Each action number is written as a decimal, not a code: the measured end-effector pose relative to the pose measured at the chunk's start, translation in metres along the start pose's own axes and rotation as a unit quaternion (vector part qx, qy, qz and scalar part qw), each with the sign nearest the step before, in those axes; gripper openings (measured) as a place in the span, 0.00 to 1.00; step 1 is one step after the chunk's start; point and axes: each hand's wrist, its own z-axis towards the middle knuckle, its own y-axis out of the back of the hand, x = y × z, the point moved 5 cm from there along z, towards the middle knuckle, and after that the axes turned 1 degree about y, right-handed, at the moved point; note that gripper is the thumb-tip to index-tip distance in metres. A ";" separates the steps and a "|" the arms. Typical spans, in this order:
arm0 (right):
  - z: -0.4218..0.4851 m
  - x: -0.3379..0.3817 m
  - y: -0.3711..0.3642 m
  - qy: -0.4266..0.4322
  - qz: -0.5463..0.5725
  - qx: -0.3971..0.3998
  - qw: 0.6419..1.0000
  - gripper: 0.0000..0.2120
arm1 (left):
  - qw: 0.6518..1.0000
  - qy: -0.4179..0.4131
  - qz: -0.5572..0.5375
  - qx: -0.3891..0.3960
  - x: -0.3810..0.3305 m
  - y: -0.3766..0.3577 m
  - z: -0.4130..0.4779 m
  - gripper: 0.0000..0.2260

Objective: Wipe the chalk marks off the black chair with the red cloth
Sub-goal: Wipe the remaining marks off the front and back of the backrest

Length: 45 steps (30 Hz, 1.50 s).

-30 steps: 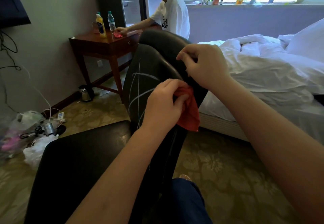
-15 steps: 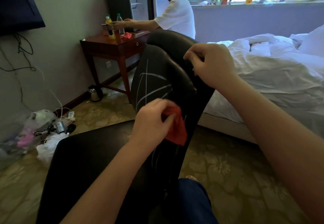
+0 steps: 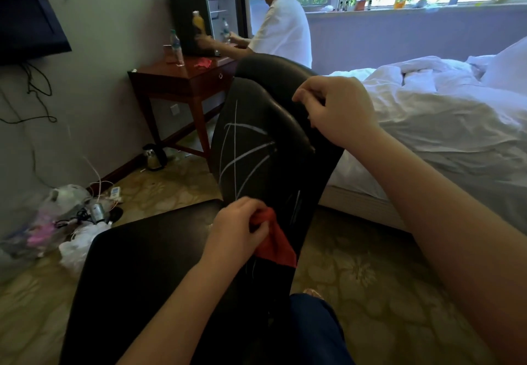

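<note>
In the head view, the black chair point(image 3: 265, 119) stands in the middle, and its backrest rises in front of the camera. White chalk marks point(image 3: 242, 155) cross each other on the upper half of the backrest, and a few thinner lines show lower, near its right edge.

The left hand point(image 3: 236, 230) is at the lower part of the backrest, just above the seat. Its fingers are curled together and bunch the red cloth point(image 3: 275, 246), which they press against the leather. A free corner of the cloth hangs down below the hand, and the chalk marks are above the cloth.

The right hand point(image 3: 339, 110) is at the top right edge of the backrest. Its fingers are curled close together over this edge and grip it. The fingertips go behind the padding, so I cannot tell how far they reach.

To the right of the chair is a bed point(image 3: 445, 125) with crumpled white covers. Behind the chair, on the left, a wooden table point(image 3: 182, 82) stands at the wall with a small fridge point(image 3: 196, 8) on it, and a second person point(image 3: 282, 30) in a white shirt holds bottles there. On the floor left of the chair lie a kettle point(image 3: 154, 156) and some plastic bags point(image 3: 71, 216) with cables.
</note>
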 end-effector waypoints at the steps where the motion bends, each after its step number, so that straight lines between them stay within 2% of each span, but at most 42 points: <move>1: 0.000 0.000 0.000 0.001 0.000 -0.001 1.000 0.10 | 1.000 0.016 0.004 0.013 0.007 -0.001 -0.006 0.10; 4: 0.000 0.001 -0.002 -0.004 0.000 -0.003 1.000 0.10 | 0.999 0.021 -0.025 -0.008 -0.002 0.010 -0.009 0.09; 8: -0.003 0.004 -0.002 -0.005 0.003 -0.014 1.000 0.09 | 0.986 -0.058 -0.085 -0.128 -0.062 0.044 0.026 0.08; 10: -0.004 0.004 -0.002 -0.003 0.000 -0.013 1.000 0.10 | 0.982 -0.082 -0.089 -0.145 -0.083 0.043 0.044 0.07; 14: -0.005 0.000 -0.001 -0.008 -0.011 -0.007 1.000 0.10 | 0.980 -0.094 -0.100 -0.147 -0.082 0.022 0.048 0.09; 17: -0.006 -0.002 0.001 -0.010 -0.009 -0.008 1.000 0.10 | 0.988 -0.079 -0.084 -0.106 -0.053 0.008 0.028 0.11; 22: -0.004 0.001 0.000 -0.008 -0.015 0.002 1.000 0.11 | 0.997 0.035 -0.059 -0.031 0.010 -0.007 -0.017 0.09; 25: -0.005 0.003 -0.001 -0.009 -0.015 -0.004 1.000 0.11 | 0.996 0.057 -0.045 -0.055 0.011 -0.003 -0.023 0.06; 27: -0.007 0.006 -0.001 -0.007 -0.012 -0.014 1.000 0.10 | 0.992 0.042 -0.072 -0.090 -0.011 0.009 -0.015 0.06; 29: -0.009 0.008 0.000 -0.002 -0.011 -0.026 1.000 0.10 | 0.988 -0.009 -0.099 -0.119 -0.044 0.025 0.003 0.08; 31: -0.010 0.009 0.000 0.001 -0.013 -0.030 0.999 0.10 | 0.983 -0.071 -0.091 -0.145 -0.074 0.037 0.024 0.08; 33: -0.011 0.010 0.001 -0.001 -0.014 -0.027 1.000 0.10 | 0.979 -0.098 -0.071 -0.164 -0.091 0.039 0.038 0.08; 38: -0.013 0.003 0.001 -0.011 -0.006 -0.024 1.000 0.10 | 0.979 -0.101 -0.076 -0.158 -0.073 0.017 0.033 0.10; 45: -0.009 0.002 0.003 -0.011 0.001 -0.033 0.999 0.11 | 0.990 -0.040 -0.019 -0.133 -0.015 -0.007 -0.016 0.11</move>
